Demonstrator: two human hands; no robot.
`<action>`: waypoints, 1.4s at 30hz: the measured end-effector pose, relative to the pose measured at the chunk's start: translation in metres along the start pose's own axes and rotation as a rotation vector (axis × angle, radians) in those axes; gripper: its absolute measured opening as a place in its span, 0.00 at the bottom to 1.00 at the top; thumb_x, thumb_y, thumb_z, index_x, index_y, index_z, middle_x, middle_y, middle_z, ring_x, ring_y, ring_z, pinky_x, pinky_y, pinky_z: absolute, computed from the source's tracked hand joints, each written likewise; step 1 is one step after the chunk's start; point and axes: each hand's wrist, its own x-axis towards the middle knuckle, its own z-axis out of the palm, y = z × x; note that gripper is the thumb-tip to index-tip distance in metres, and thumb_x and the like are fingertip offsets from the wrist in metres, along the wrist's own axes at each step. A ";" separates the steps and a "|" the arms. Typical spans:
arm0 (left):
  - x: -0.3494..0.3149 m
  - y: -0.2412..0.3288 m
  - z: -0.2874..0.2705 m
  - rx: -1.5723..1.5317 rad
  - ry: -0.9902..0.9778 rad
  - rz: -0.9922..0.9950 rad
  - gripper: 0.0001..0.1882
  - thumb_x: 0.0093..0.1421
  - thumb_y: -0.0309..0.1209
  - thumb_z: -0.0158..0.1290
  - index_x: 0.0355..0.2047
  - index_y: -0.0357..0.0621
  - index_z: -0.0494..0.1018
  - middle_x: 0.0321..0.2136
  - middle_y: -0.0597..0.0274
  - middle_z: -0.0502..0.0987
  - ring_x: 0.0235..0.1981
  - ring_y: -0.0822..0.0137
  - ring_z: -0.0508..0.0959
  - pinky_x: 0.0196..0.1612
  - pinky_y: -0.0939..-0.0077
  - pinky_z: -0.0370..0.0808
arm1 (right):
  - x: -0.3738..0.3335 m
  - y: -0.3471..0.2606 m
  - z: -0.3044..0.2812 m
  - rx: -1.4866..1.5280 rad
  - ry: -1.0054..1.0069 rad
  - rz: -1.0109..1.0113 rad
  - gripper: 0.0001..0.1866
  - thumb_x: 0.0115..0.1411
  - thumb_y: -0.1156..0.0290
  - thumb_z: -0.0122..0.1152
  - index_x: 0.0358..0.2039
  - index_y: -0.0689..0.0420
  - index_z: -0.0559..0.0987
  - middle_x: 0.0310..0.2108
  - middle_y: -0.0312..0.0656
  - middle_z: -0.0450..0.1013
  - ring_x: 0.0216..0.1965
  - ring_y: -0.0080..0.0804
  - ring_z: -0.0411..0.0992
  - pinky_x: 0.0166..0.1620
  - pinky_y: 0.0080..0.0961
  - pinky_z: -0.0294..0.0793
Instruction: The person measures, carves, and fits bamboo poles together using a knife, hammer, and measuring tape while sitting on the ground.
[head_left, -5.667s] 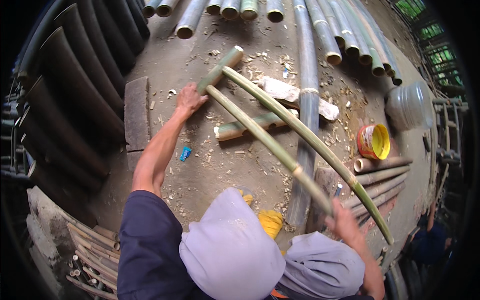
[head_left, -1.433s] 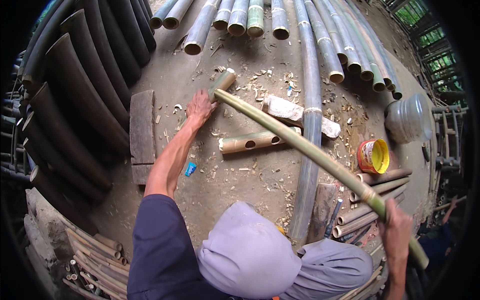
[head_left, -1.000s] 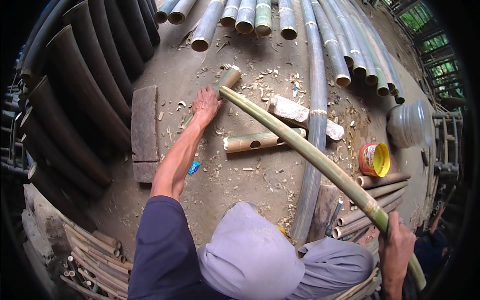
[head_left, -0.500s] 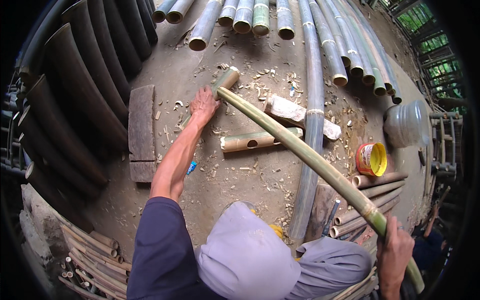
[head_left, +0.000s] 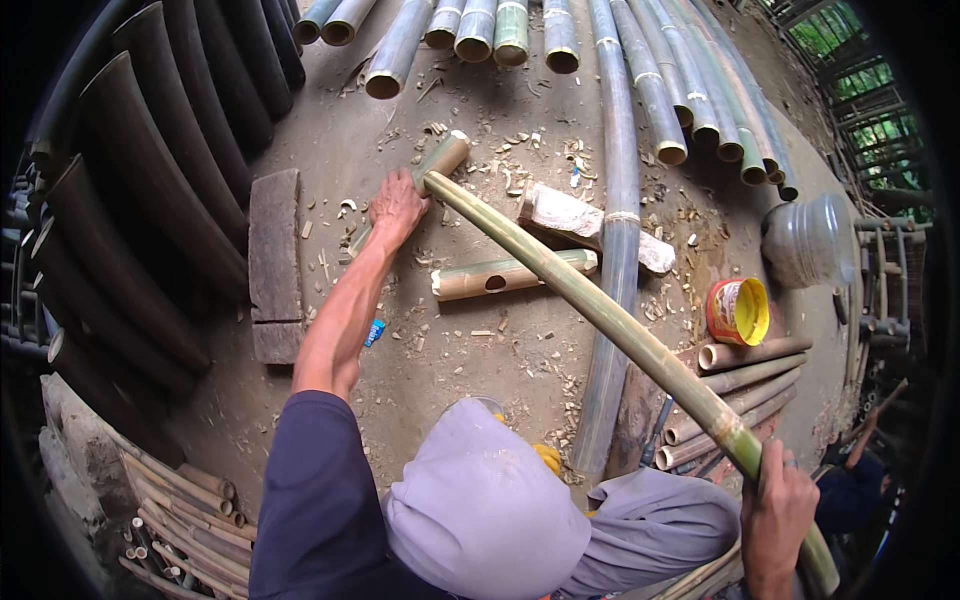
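Observation:
My left hand point(head_left: 398, 208) is closed round a short bamboo section point(head_left: 445, 152) lying on the ground at the upper middle. A long greenish bamboo pole point(head_left: 600, 312) meets that section; its far end is against or in the section's side, and I cannot tell which. My right hand point(head_left: 780, 508) grips the pole's near end at the lower right, fingers wrapped round it. Between my arms, on the ground, is another bamboo section point(head_left: 515, 278) with cut holes, partly behind the pole.
A thick bamboo pole point(head_left: 622, 170) runs lengthwise beside a pale block point(head_left: 570, 215). Several bamboo poles point(head_left: 400, 50) lie at the back; dark curved ones point(head_left: 150, 150) stand left. A yellow-and-red tub point(head_left: 738, 312), clear plastic jar point(head_left: 810, 243) and wooden plank point(head_left: 275, 260) flank the work.
The whole view has shifted slightly. My right hand and the pole's near end have moved a little left; both hands keep their grips.

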 end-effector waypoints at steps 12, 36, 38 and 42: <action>0.000 0.006 0.001 -0.042 0.020 -0.045 0.31 0.49 0.46 0.62 0.44 0.36 0.65 0.42 0.47 0.71 0.45 0.49 0.74 0.44 0.57 0.75 | 0.022 0.017 0.014 0.003 -0.020 0.044 0.19 0.44 0.76 0.65 0.36 0.58 0.68 0.24 0.48 0.69 0.26 0.50 0.71 0.29 0.43 0.67; -0.023 0.008 0.006 -0.028 -0.062 -0.078 0.30 0.48 0.41 0.63 0.47 0.40 0.65 0.45 0.55 0.68 0.50 0.55 0.70 0.46 0.53 0.73 | 0.099 0.002 -0.053 -0.303 0.335 -0.186 0.04 0.53 0.74 0.56 0.29 0.59 0.72 0.20 0.42 0.62 0.21 0.38 0.64 0.26 0.36 0.62; -0.021 -0.001 0.009 -0.093 -0.045 -0.066 0.31 0.47 0.42 0.63 0.47 0.41 0.65 0.45 0.55 0.68 0.50 0.56 0.70 0.46 0.51 0.72 | 0.138 0.042 -0.038 -0.296 0.344 -0.256 0.04 0.53 0.76 0.54 0.27 0.56 0.68 0.20 0.44 0.63 0.22 0.40 0.65 0.27 0.37 0.62; -0.013 0.020 0.010 -0.143 -0.068 -0.149 0.31 0.47 0.44 0.63 0.47 0.41 0.66 0.45 0.55 0.68 0.50 0.56 0.70 0.47 0.49 0.71 | 0.153 0.044 -0.049 -0.337 0.378 -0.262 0.05 0.53 0.79 0.54 0.31 0.59 0.70 0.22 0.44 0.65 0.24 0.40 0.67 0.30 0.35 0.65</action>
